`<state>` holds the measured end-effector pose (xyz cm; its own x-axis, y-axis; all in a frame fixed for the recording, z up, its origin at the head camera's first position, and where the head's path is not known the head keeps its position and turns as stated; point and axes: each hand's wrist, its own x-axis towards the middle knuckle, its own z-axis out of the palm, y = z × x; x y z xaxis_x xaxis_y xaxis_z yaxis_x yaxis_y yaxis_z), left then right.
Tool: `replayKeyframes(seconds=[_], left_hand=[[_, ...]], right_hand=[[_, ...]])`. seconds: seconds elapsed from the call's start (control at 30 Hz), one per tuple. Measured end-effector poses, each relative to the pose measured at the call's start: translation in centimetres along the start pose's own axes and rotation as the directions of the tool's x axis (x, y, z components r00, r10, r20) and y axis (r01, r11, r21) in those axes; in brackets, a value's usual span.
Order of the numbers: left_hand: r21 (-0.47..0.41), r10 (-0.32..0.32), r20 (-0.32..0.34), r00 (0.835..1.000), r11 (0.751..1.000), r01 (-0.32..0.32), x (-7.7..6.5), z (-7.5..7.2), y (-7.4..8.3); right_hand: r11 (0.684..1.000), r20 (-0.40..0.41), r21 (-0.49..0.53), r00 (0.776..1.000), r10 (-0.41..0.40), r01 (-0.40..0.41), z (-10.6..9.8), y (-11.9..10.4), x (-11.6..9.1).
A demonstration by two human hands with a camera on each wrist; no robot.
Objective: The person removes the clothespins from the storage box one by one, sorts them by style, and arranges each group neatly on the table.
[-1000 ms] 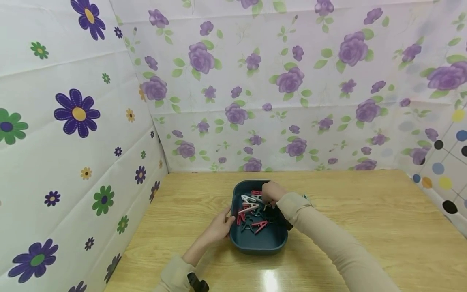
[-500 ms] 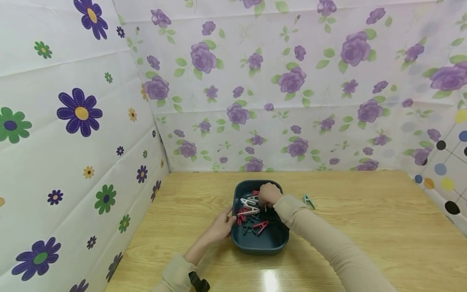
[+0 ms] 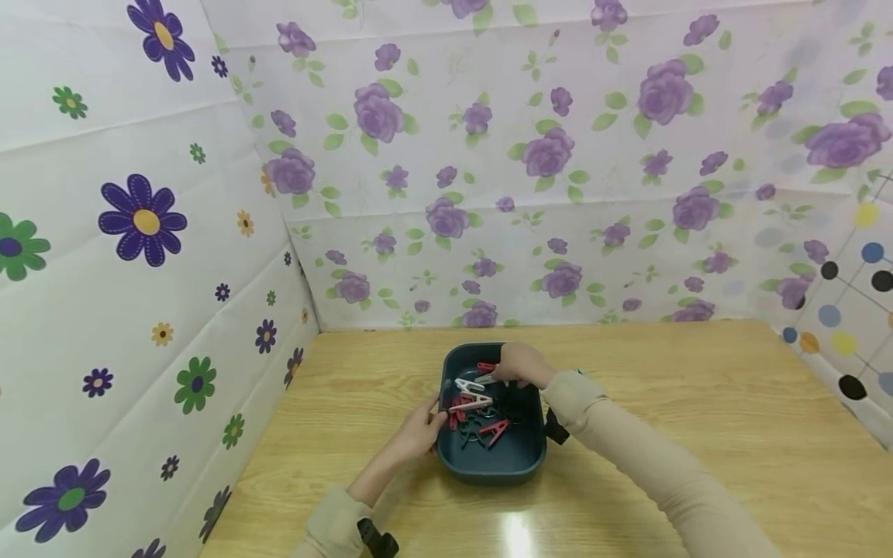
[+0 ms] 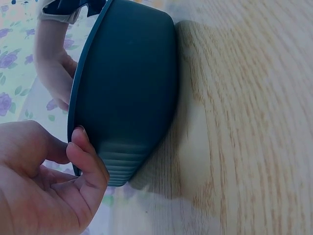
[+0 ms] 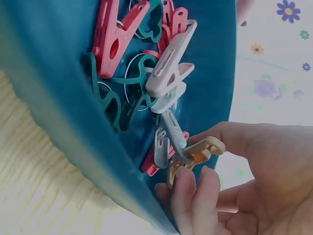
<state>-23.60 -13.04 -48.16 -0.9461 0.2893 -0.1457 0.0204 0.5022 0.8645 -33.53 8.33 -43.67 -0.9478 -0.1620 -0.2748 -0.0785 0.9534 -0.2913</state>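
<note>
A dark teal plastic basin (image 3: pixel 491 470) stands on the wooden table with several clothespins in it. My left hand (image 3: pixel 417 430) pinches its left rim between thumb and fingers, as the left wrist view shows close up. Inside the far right part of the basin, my right hand (image 3: pixel 525 366) has its thumb and fingers around a tan clothespin (image 5: pixel 203 151). A grey clothespin (image 5: pixel 171 134) lies against the tan one. Nearby are a white-pink clothespin (image 5: pixel 168 66), a red clothespin (image 5: pixel 112 39) and dark green clothespins (image 5: pixel 139 73). The right hand hides part of the basin's far corner.
The wooden table (image 3: pixel 670 395) extends on both sides of the basin. A bit of teal (image 3: pixel 580 372) shows on it just beyond the right sleeve. Flower-printed sheets (image 3: pixel 446 155) stand behind the table and along its left side.
My right hand has shifted slightly within the basin's far right corner. Its sleeve now covers most of the green clothespin on the table. The left hand stays on the rim.
</note>
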Motion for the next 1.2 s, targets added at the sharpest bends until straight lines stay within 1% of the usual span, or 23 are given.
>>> replayKeyframes(seconds=[0.13, 0.27, 0.4, 0.5, 0.63, 0.8, 0.87, 1.0, 1.2], left_hand=[[-0.009, -0.005, 0.003, 1.000, 1.000, 0.005, 0.0, -0.1, 0.0], [-0.014, -0.003, 0.002, 1.000, 1.000, 0.003, 0.0, -0.1, -0.1], [-0.010, -0.004, -0.002, 1.000, 1.000, 0.004, 0.0, -0.1, -0.1], [-0.012, -0.004, 0.000, 1.000, 1.000, 0.004, 0.0, 0.0, -0.1], [-0.022, 0.000, 0.000, 1.000, 1.000, 0.000, 0.0, 0.0, 0.0], [-0.024, 0.002, 0.005, 1.000, 1.000, -0.002, 0.0, 0.0, -0.1], [-0.025, 0.003, 0.007, 1.000, 1.000, -0.003, 0.1, 0.0, -0.1], [-0.030, 0.006, 0.007, 1.000, 1.000, -0.006, 0.2, -0.1, -0.1], [-0.028, 0.004, 0.007, 1.000, 1.000, -0.004, 0.1, -0.1, -0.2]], right_hand=[[0.996, -0.030, 0.060, 0.998, -0.057, 0.059, 0.1, 0.7, -0.7], [0.988, -0.052, 0.079, 0.991, -0.126, 0.130, 0.1, 1.3, -1.3], [0.971, -0.024, 0.101, 0.976, -0.215, 0.216, -0.6, 2.0, -2.0], [0.958, 0.007, 0.165, 0.971, -0.240, 0.235, -1.2, 2.5, -2.7], [0.950, -0.003, 0.224, 0.975, -0.221, 0.216, -1.4, 3.1, -3.1], [0.927, -0.088, 0.283, 0.969, -0.231, 0.246, -1.0, 4.2, -3.3], [0.915, -0.122, 0.314, 0.966, -0.226, 0.254, -0.8, 4.6, -3.3], [0.901, -0.176, 0.347, 0.961, -0.212, 0.262, -0.5, 5.5, -3.4], [0.896, -0.195, 0.375, 0.965, -0.176, 0.240, -0.5, 6.8, -3.5]])
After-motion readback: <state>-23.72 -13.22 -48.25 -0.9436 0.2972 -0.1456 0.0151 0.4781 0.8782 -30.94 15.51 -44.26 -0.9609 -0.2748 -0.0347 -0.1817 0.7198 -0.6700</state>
